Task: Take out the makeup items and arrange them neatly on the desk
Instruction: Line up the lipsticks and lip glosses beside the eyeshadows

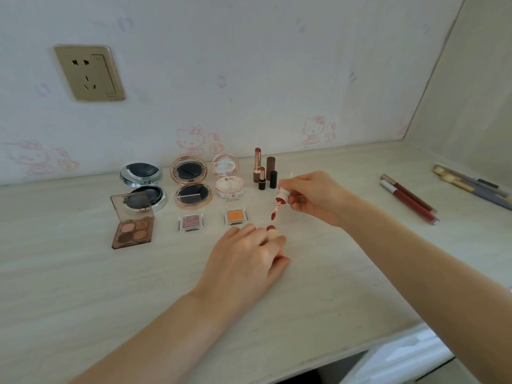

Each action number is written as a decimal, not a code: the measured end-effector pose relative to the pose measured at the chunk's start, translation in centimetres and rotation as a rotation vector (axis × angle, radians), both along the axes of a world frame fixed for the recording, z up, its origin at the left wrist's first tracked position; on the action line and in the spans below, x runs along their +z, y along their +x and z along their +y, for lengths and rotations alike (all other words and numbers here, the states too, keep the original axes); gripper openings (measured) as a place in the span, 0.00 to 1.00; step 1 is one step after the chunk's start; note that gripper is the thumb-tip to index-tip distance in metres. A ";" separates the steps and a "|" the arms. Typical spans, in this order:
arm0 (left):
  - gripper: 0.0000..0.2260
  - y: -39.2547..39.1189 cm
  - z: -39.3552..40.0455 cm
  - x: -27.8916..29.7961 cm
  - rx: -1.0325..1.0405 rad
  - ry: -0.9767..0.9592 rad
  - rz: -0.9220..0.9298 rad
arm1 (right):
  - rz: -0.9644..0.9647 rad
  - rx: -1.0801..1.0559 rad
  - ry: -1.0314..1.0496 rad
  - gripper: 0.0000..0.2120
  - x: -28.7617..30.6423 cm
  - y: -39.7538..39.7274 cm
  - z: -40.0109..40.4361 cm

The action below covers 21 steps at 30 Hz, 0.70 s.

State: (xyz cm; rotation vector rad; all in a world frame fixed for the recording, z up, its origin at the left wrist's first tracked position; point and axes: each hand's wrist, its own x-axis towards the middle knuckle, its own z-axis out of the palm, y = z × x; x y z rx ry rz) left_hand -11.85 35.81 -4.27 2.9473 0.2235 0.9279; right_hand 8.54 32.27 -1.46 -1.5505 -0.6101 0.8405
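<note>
- Lip gloss tube (273,233) stands in our left hand (246,261), fingers curled round it, just in front of the orange eyeshadow pan (235,216).
- Our right hand (313,198) pinches its wand cap (282,194) above.
- Pale desk (332,286) meets a cartoon-papered wall (249,79).

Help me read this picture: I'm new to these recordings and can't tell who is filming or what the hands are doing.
There is no machine here. A person wears a camera on the head, so you look down over their own arms at a pale desk. The right hand pinches the cap of a lip gloss wand, its red tip pulled out. The left hand grips the gloss tube below it. Behind them lie three open compacts, an eyeshadow palette, two small single shadows, and standing lipsticks. To the right lie two long lip glosses and some brushes.
</note>
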 end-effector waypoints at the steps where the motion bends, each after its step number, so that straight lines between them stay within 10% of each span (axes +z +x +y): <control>1: 0.09 0.0 0.0 -0.1 -0.004 0.016 -0.007 | -0.008 0.002 -0.002 0.08 -0.1 -0.1 0.1; 21: 0.11 0.1 0.0 -0.2 -0.044 0.187 -0.009 | -0.095 0.115 -0.136 0.09 0.3 -0.6 0.7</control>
